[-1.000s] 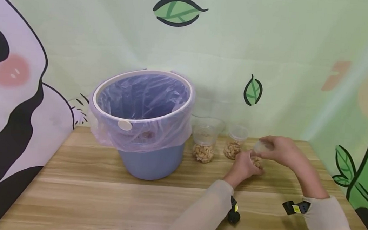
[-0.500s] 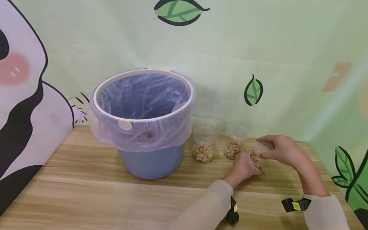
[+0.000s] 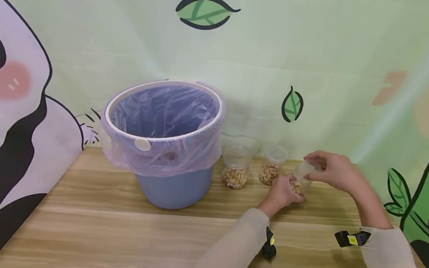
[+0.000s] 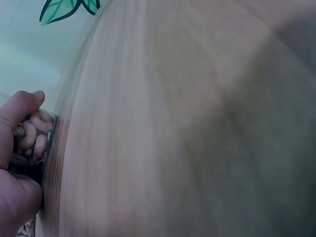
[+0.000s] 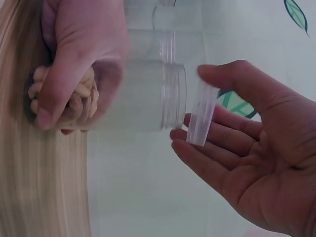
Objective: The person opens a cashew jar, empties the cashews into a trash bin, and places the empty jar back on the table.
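Clear screw-neck jar [image 5: 143, 94] stands on the wood-grain table [image 3: 120, 230], toward its back right, with cashews [image 5: 79, 104] in the bottom. Left hand [image 3: 283, 192]: thumb and fingers curled round the jar's lower part, gripping it and covering much of the nuts from where I stand. Right hand [image 3: 332, 168]: pinches a translucent lid [image 5: 201, 116] between thumb and fingertips, at the jar's mouth. Lid is off; from the right wrist, a narrow gap shows between it and the threaded rim. The right hand hides part of the lid from above.

Surroundings: second cashew jar [image 3: 269, 173] just beside the left hand, on its far side; a third cashew jar [image 3: 235, 177] farther left, near the bin. Whether these two wear lids I can't make out. Blue bin [image 3: 172, 193] with white rim, well left of the hands; translucent purple liner [image 3: 164, 163] folded out over that rim. Black wrist camera [image 3: 268, 247] on the left sleeve, another black camera [image 3: 342, 239] on the right. Behind everything, a pale green backdrop [image 3: 264, 51] printed with leaves and a panda.
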The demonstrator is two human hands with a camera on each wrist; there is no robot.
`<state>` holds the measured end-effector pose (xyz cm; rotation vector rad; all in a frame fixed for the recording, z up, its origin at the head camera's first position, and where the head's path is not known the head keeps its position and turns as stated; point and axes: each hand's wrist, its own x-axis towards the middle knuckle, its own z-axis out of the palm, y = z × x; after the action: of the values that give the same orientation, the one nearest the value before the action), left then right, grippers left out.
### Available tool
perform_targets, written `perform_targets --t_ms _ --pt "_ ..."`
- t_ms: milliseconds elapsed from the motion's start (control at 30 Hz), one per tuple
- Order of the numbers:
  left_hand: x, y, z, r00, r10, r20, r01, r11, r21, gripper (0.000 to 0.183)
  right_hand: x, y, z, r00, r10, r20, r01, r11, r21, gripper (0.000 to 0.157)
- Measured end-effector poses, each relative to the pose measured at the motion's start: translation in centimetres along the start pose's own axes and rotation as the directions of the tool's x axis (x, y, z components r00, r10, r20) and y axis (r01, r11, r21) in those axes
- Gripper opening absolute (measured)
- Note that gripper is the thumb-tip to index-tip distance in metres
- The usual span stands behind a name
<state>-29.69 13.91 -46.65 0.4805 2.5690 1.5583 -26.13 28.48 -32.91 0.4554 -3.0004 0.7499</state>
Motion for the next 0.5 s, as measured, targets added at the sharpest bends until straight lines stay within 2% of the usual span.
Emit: perform_targets --t_ms 233,500 --pt "-0.1 0.0 0.0 1.0 -0.029 -0.007 0.029 1.0 -0.013 0.054 -0.3 0.8 -0.1 0.996 0.091 -0.024 -0.087 0.989 0.124 0.067" --pt "0.0 -0.3 0.0 1.0 0.0 -0.011 0.0 1.0 -0.001 0.054 -0.4 2.2 0.2 0.991 0.106 -0.083 -0.09 0.98 0.18 0.068"
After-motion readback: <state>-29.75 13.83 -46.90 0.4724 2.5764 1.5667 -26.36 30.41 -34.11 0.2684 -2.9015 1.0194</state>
